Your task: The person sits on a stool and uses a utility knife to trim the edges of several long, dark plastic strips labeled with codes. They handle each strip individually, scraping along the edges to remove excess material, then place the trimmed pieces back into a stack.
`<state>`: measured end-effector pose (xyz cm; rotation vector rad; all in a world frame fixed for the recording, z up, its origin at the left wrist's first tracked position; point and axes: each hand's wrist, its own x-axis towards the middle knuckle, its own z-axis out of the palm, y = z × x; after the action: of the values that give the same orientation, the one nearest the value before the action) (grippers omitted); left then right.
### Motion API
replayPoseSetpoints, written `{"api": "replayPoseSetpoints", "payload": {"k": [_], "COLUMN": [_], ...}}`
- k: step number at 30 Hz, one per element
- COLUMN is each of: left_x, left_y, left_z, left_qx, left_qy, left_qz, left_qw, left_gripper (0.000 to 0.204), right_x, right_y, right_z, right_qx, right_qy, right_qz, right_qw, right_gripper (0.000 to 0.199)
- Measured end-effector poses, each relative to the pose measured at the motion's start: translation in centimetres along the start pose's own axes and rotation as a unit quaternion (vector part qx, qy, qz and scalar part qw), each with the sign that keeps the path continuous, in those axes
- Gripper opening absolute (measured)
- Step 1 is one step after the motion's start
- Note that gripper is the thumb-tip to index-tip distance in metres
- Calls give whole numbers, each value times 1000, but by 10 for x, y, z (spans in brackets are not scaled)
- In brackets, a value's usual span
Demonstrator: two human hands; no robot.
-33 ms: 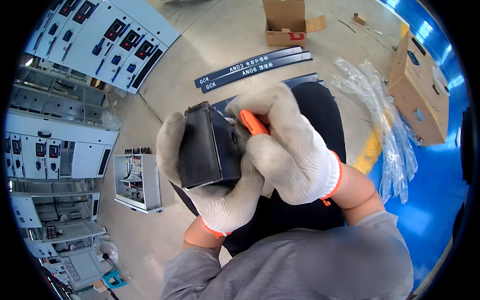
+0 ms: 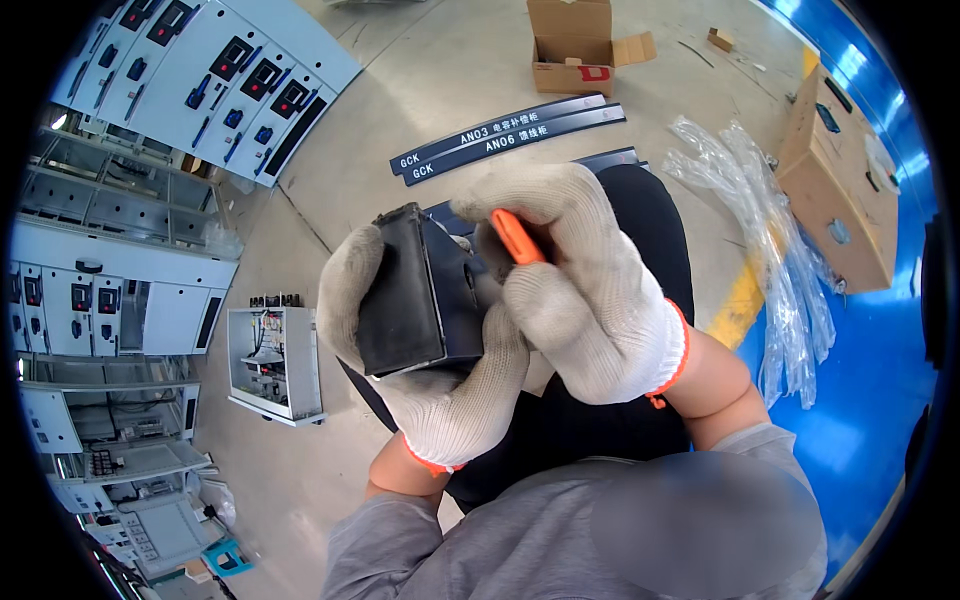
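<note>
My gloved left hand is wrapped round a black box-shaped part, gripping it by its left side and lower edge. The part is tilted, and a round hole shows in its right face. At that right face, my gloved right hand is closed on a small orange-handled tool. The tool's working end is hidden by my fingers, so its exact kind and whether it touches the part cannot be made out. Both hands are above my lap.
Dark label strips lie on the floor ahead, beyond them an open cardboard box. Clear plastic wrap and a large carton are on the right. Grey cabinets and an open metal drawer unit stand left.
My right hand and the orange-handled tool have shifted slightly to the right, away from the black part. My left fingers have moved a little on the part's left side.
</note>
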<state>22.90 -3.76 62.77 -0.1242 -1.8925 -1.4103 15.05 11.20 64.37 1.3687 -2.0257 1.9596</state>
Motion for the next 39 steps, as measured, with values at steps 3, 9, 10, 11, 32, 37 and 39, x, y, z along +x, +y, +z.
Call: {"api": "replayPoseSetpoints", "payload": {"k": [3, 9, 10, 11, 32, 37, 39], "left_x": [0, 1, 1, 1, -10, -4, -6], "left_y": [-2, -7, -7, -8, 10, 2, 0], "left_z": [-4, -8, -9, -9, 1, -5, -3], "left_qx": [-1, 29, 35, 42, -4, 102, 81], "left_qy": [-21, -45, -49, -53, -7, -63, -64], "left_qz": [16, 80, 88, 96, -5, 105, 84], "left_qw": [1000, 995, 994, 993, 1000, 987, 991], "left_gripper": [90, 87, 88, 89, 49, 50, 52], "right_x": [4, 6, 5, 4, 8, 4, 7], "right_y": [11, 11, 11, 11, 5, 13, 6], "right_z": [-1, -1, -1, 0, -4, 4, 2], "right_qx": [27, 48, 52, 50, 80, -14, 76], "right_qy": [-3, -37, -42, -45, -73, 1, -16], "right_qz": [-25, 9, 12, 11, 17, -112, -55], "right_qw": [999, 998, 998, 998, 994, 994, 995], "right_gripper": [48, 59, 60, 62, 51, 43, 41]}}
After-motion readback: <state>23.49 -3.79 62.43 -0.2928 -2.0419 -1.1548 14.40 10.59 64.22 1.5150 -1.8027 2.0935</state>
